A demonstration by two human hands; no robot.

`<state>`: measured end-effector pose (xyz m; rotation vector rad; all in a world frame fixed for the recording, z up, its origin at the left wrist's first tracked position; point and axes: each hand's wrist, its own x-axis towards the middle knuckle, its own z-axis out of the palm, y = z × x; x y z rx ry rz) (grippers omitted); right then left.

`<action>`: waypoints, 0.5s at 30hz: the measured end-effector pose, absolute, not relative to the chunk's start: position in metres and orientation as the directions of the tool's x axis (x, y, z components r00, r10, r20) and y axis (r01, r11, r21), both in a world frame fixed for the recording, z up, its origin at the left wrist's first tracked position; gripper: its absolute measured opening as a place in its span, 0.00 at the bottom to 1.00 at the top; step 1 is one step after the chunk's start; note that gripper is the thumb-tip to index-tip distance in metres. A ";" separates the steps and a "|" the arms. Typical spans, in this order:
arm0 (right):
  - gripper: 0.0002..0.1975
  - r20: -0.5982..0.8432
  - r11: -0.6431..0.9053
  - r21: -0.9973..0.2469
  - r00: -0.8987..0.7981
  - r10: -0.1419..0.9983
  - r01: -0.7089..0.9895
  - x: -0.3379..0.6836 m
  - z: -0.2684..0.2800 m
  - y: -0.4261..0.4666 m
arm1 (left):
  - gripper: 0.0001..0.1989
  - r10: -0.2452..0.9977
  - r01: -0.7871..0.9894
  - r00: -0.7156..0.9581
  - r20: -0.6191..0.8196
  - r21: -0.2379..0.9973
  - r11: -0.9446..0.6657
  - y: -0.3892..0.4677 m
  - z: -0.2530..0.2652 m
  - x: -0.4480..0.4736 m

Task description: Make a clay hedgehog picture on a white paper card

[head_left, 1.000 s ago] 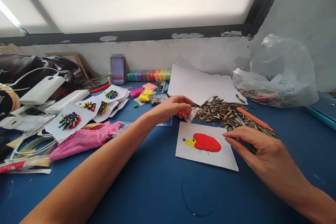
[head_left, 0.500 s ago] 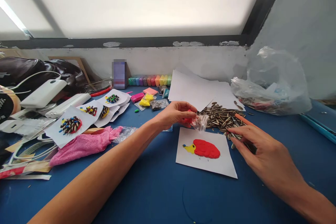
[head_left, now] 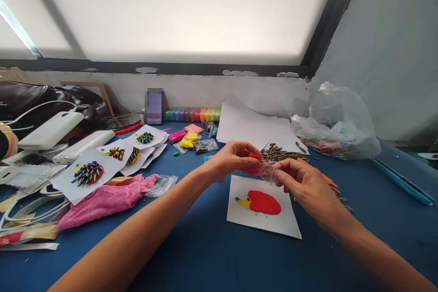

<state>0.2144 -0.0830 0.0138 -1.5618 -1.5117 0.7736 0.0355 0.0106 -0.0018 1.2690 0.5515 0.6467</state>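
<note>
My left hand point(head_left: 237, 157) is closed on a small clear plastic bag point(head_left: 267, 171) with red clay point(head_left: 253, 164) in it. My right hand point(head_left: 304, 180) pinches the other end of that bag between thumb and fingers. Just below lies a white paper card point(head_left: 287, 226) bearing a hedgehog point(head_left: 263, 202) with a flat red clay body, a yellow face and a blue nose. Behind the hands is a heap of striped sunflower seeds point(head_left: 278, 153), partly hidden by them. An orange tool point(head_left: 330, 178) shows behind my right hand, mostly covered.
Finished-looking seed hedgehogs on cards point(head_left: 89, 173) lie at the left, beside a pink cloth point(head_left: 102, 198). White paper sheets point(head_left: 249, 123), a row of coloured clay point(head_left: 193, 114) and a phone point(head_left: 153, 107) are at the back. A plastic bag point(head_left: 337, 123) stands at right.
My right hand has left the sunflower seeds, moved left and taken hold of the bag's end. My left hand still holds the bag. The view has shifted slightly.
</note>
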 end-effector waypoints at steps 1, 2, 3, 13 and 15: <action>0.15 0.126 0.053 -0.874 0.121 0.985 0.483 0.214 0.013 -0.084 | 0.13 0.710 -0.140 0.703 -0.032 0.973 0.183 0.010 -0.001 0.036; 0.15 0.145 0.058 -0.879 0.149 0.978 0.473 0.213 0.012 -0.085 | 0.13 0.711 -0.142 0.702 -0.043 0.970 0.199 0.010 0.000 0.036; 0.15 0.163 0.063 -0.882 0.177 0.971 0.467 0.213 0.011 -0.086 | 0.13 0.714 -0.139 0.698 -0.055 0.968 0.211 0.009 0.001 0.036; 0.09 0.189 0.093 -0.889 0.175 0.966 0.448 0.221 0.008 -0.089 | 0.13 0.716 -0.105 0.691 -0.104 0.965 0.242 0.010 -0.004 0.038; 0.09 0.172 0.087 -0.897 0.161 0.972 0.433 0.222 0.008 -0.088 | 0.15 0.680 -0.119 0.727 -0.094 0.958 0.261 0.009 -0.004 0.038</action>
